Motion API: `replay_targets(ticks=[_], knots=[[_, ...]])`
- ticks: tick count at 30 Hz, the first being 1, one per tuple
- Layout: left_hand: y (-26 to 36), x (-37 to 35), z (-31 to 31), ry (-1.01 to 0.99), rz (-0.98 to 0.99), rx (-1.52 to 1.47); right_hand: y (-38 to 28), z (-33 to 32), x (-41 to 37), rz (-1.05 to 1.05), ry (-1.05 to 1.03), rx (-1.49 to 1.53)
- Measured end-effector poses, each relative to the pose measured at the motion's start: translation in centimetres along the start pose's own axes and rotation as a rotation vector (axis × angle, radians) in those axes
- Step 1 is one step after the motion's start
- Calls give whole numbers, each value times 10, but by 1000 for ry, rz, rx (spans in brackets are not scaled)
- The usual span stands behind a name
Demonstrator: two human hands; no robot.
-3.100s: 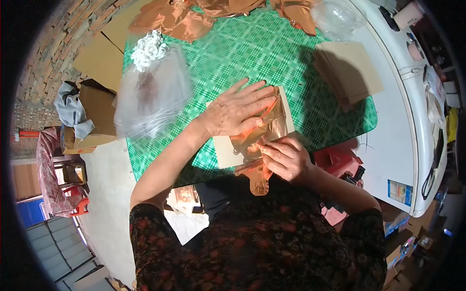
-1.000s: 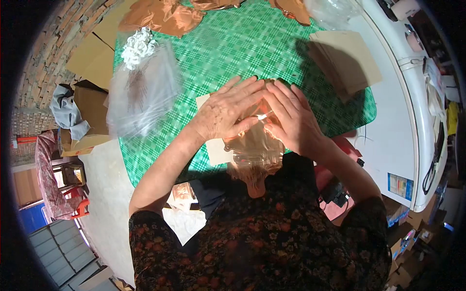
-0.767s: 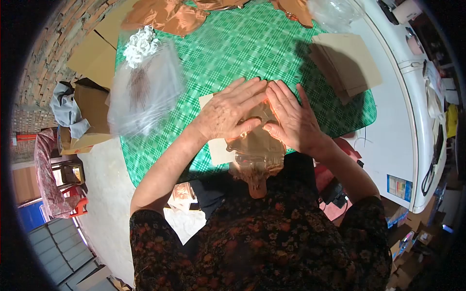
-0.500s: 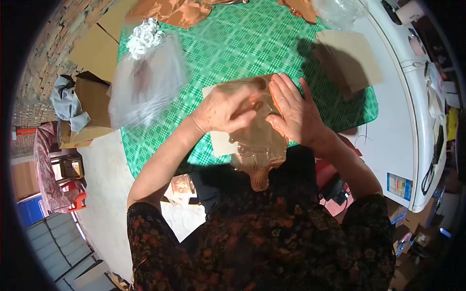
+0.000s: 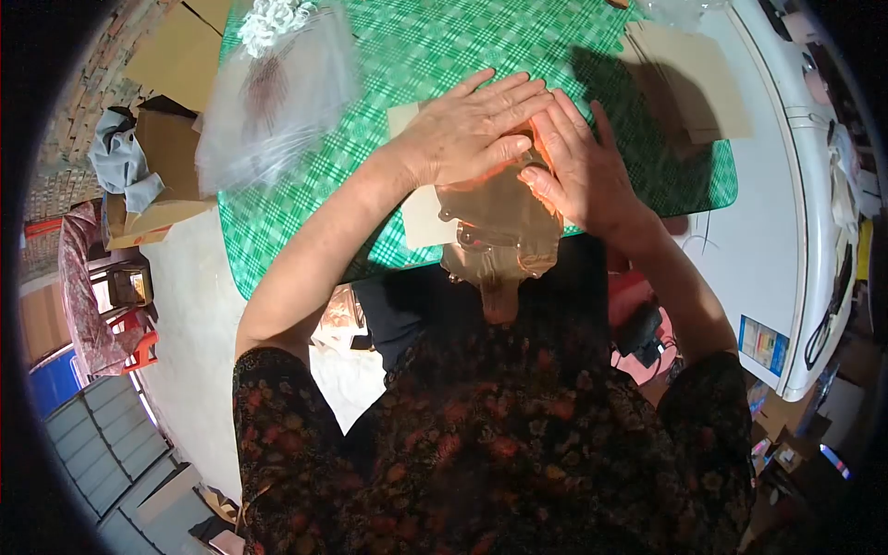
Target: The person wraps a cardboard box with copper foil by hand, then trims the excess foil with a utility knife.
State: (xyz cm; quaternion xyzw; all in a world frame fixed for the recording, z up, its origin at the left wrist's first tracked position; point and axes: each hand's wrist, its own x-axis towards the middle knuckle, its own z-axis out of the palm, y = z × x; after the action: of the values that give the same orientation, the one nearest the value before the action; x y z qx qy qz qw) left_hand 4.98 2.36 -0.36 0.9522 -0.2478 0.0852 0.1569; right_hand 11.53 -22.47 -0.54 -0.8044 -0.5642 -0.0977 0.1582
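A shiny copper-coloured plastic sheet (image 5: 504, 208) lies over a beige card (image 5: 425, 217) at the near edge of the green checked table (image 5: 435, 46). Its narrow end hangs over the edge toward my lap. My left hand (image 5: 476, 125) rests flat on the far part of the sheet, fingers stretched to the right. On the sheet's right side lies my right hand (image 5: 583, 171), fingers extended, its fingertips meeting those of my left hand. The sheet's far end is hidden under my hands.
Clear plastic bags (image 5: 277, 102) with white stringy material (image 5: 273, 26) lie at the table's left. Beige cards (image 5: 689, 83) are stacked on the right. An open cardboard box (image 5: 171, 171) stands left of the table, and a white appliance (image 5: 754, 185) is at the right.
My left hand has moved right and away from me, flattening onto the sheet beside my right hand. The view has tilted, so the table appears higher.
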Motion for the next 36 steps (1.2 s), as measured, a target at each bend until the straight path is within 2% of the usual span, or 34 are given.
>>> replay_targets(ticks=[4, 7, 11, 14, 18, 21, 27, 30, 36], knots=[[0, -1, 2, 12, 11, 55, 0, -5, -3, 13, -9, 45], [1, -2, 5, 15, 19, 92, -18, -23, -19, 23, -116, 35], [2, -3, 4, -9, 28, 136, -39, -36, -56, -39, -250, 24], [2, -3, 6, -10, 28, 149, -44, -43, -83, -153, -263, 167], [3, -2, 3, -7, 27, 148, -41, -42, -100, -189, -154, 234], [6, -1, -1, -3, 18, 154, -43, -31, -94, -147, 25, 93], [8, 0, -6, -13, 13, 132, -42, -30, -84, -78, 113, 110], [4, 1, -10, -21, 22, 140, -42, -26, -81, -86, 120, 53], [-26, 9, -17, -18, 25, 155, -38, -49, -51, 18, -20, 113]])
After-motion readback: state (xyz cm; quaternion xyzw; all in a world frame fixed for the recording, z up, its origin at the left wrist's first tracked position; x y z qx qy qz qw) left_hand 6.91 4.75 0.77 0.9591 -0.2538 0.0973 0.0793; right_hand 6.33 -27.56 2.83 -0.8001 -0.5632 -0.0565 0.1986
